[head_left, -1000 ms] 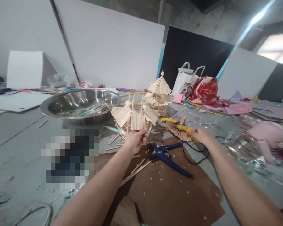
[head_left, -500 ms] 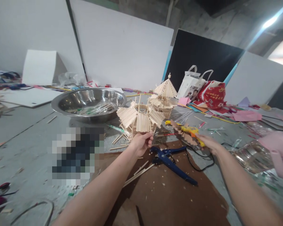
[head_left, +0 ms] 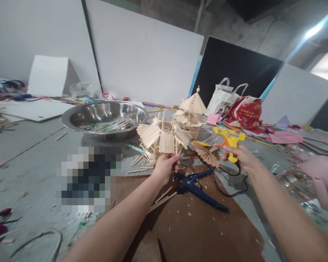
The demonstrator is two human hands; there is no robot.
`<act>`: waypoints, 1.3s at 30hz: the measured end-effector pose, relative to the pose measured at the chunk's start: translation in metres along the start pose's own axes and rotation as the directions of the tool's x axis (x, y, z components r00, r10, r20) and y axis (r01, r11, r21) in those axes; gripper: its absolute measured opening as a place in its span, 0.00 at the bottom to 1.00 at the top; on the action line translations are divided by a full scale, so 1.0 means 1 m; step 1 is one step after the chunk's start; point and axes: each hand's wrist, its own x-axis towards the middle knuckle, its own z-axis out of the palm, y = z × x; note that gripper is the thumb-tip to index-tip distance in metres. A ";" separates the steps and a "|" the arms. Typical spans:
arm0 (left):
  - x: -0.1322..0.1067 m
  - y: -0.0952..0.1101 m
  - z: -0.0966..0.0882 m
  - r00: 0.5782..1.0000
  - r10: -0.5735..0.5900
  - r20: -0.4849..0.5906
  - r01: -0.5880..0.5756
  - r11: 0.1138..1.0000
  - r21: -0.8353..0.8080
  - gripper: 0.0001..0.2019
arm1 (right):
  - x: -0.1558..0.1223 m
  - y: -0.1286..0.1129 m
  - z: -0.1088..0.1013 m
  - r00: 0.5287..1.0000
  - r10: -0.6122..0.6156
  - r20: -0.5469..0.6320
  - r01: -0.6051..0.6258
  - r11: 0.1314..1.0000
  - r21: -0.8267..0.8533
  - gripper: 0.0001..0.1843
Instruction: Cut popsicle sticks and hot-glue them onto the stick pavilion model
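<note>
My right hand is wrapped round the handle of a yellow hot glue gun, its nozzle pointing left. A dark cord hangs from the gun down to the floor. My left hand is closed in a pinch at the lower front edge of the pavilion model built of thin wooden sticks; what its fingers hold is hidden. Behind that model stands a taller part with a pointed stick roof. Below my left hand, blue cutting pliers and a few loose sticks lie on a brown board.
A steel basin with bagged sticks stands at the left back. A folded brown paper fan lies beside the glue gun. White and red bags, coloured paper and a clear plastic bottle are on the right.
My right hand has taken hold of the glue gun and raised it off the brown paper fan, turning it nozzle-left. My left hand stays at the model's front edge.
</note>
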 end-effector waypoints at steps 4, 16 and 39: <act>0.001 0.002 0.000 1.000 -0.008 0.009 0.008 1.000 -0.014 0.10 | -0.004 -0.028 0.018 0.976 -0.151 0.159 0.165 0.983 -0.076 0.15; 0.000 0.008 0.001 0.998 -0.061 0.000 0.061 0.997 -0.044 0.07 | -0.005 -0.075 0.071 0.957 -0.095 0.276 0.238 0.800 -0.550 0.13; 0.003 0.002 -0.002 0.999 -0.040 -0.005 0.040 0.998 -0.043 0.05 | -0.003 -0.077 0.081 0.955 -0.177 0.238 0.297 0.569 -0.767 0.13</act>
